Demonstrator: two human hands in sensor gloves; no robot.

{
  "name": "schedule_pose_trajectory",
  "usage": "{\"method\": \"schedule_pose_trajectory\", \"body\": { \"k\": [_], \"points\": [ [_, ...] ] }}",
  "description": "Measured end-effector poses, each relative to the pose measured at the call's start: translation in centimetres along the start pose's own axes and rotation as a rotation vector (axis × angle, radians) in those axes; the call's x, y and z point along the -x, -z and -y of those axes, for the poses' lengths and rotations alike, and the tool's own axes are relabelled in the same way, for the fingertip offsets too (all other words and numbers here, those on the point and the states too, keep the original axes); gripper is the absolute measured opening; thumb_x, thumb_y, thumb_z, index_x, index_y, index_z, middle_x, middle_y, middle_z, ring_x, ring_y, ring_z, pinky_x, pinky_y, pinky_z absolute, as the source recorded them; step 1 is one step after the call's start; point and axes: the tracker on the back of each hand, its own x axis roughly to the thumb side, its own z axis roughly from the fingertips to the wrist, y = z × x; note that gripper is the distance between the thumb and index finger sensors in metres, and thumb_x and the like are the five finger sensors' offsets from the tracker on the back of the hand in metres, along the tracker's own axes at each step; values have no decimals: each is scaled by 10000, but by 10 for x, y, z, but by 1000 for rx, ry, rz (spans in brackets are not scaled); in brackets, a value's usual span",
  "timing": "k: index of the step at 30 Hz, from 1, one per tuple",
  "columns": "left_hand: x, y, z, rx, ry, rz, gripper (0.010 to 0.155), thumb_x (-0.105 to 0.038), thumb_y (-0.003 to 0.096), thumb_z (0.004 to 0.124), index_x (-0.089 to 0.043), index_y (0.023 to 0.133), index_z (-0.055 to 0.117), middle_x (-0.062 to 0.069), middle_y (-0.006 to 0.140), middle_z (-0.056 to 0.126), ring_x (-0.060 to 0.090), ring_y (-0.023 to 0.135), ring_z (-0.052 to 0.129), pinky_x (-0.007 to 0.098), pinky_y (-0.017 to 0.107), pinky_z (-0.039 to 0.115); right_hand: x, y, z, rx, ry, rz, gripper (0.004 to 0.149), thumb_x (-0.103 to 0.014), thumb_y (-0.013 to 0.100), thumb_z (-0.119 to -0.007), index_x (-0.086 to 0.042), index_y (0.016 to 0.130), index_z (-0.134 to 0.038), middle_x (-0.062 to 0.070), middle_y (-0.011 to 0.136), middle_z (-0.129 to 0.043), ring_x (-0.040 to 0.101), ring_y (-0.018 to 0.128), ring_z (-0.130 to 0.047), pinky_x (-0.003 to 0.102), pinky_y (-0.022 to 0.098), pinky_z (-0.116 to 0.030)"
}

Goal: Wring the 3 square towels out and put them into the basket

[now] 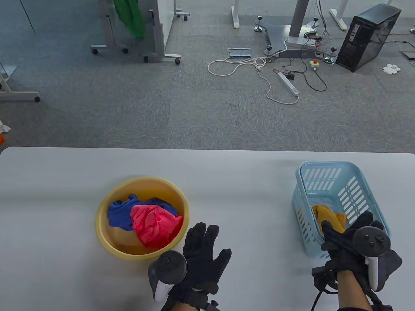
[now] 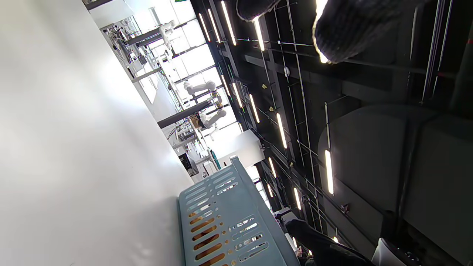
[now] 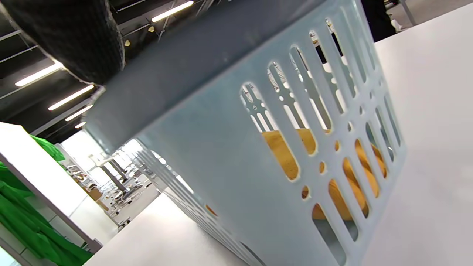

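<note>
Over the near rim of the light blue basket [image 1: 351,191], the right hand [image 1: 348,238] is reaching in, its fingers lying on the orange towel [image 1: 329,215] inside; whether they are pinching the cloth cannot be told. Beside the yellow basin [image 1: 105,226], the left hand [image 1: 202,252] is hovering over the white table [image 1: 65,194] with fingers straight and spread, holding nothing; the basin is holding the blue towel [image 1: 118,213] and the pink towel [image 1: 154,225], the pink one lying partly over the blue.
</note>
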Motion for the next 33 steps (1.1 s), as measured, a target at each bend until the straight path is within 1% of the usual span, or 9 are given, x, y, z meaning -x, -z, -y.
{"method": "schedule_pose_trajectory", "body": {
  "k": [7, 9, 11, 15, 17, 23, 27, 31, 33],
  "points": [
    [1, 0, 4, 13, 26, -7, 794, -591, 578, 765, -241, 1189, 398, 174, 1195, 148, 474, 1083, 56, 760, 652, 138, -16, -24, 4, 11, 16, 189, 1053, -560, 493, -890, -144, 1124, -156, 266, 1098, -17, 574, 965, -33, 727, 685, -111],
    [1, -1, 4, 15, 42, -12, 798, -583, 576, 783, -240, 1188, 402, 174, 1195, 150, 474, 1083, 57, 761, 653, 138, -21, -32, 2, -16, 56, 226, 1051, -562, 492, -887, -139, 1126, -164, 271, 1098, -23, 580, 960, -33, 731, 680, -117],
    [1, 0, 5, 12, 53, -13, 802, -580, 572, 791, -242, 1187, 404, 174, 1195, 152, 474, 1083, 61, 761, 655, 140, -29, -42, -2, -49, 128, 273, 1046, -553, 492, -894, -147, 1130, -171, 262, 1100, -12, 575, 959, -14, 732, 676, -102],
    [2, 0, 7, 18, 62, -22, 806, -576, 570, 797, -244, 1186, 397, 173, 1194, 151, 475, 1083, 60, 760, 656, 142, -47, -67, -12, -50, 76, 436, 1024, -557, 492, -891, -153, 1140, -208, 256, 1115, -38, 577, 967, -30, 740, 675, -113],
    [2, -1, 8, 14, 72, -25, 817, -575, 568, 800, -250, 1187, 376, 174, 1194, 154, 475, 1083, 63, 761, 656, 145, -52, -76, -18, -46, 96, 484, 1011, -554, 491, -894, -155, 1143, -232, 251, 1125, -61, 571, 979, -47, 740, 684, -128],
    [3, -1, 8, 15, 95, -32, 818, -572, 567, 804, -248, 1185, 377, 176, 1193, 154, 477, 1082, 65, 761, 657, 149, -60, -102, -48, -91, 161, 544, 1014, -553, 493, -892, -151, 1141, -223, 244, 1135, -109, 571, 988, -80, 746, 682, -136],
    [5, -1, 8, 17, 108, -51, 825, -548, 561, 835, -238, 1183, 391, 179, 1191, 157, 480, 1081, 68, 763, 658, 150, -61, -109, -72, -131, 171, 548, 988, -549, 492, -894, -137, 1146, -278, 246, 1145, -142, 574, 1005, -128, 753, 699, -183],
    [7, -2, 8, 20, 132, -68, 824, -532, 558, 848, -231, 1181, 401, 182, 1191, 164, 483, 1081, 75, 765, 658, 155, -59, -113, -102, -235, 155, 534, 966, -544, 497, -895, -129, 1151, -317, 250, 1150, -149, 578, 1006, -123, 760, 691, -168],
    [9, -1, 9, 28, 143, -77, 822, -533, 557, 848, -231, 1181, 404, 183, 1191, 167, 485, 1081, 76, 765, 658, 156, -62, -113, -111, -308, 89, 542, 962, -542, 498, -891, -124, 1151, -322, 253, 1146, -142, 582, 1000, -114, 759, 689, -165]
  ]
}}
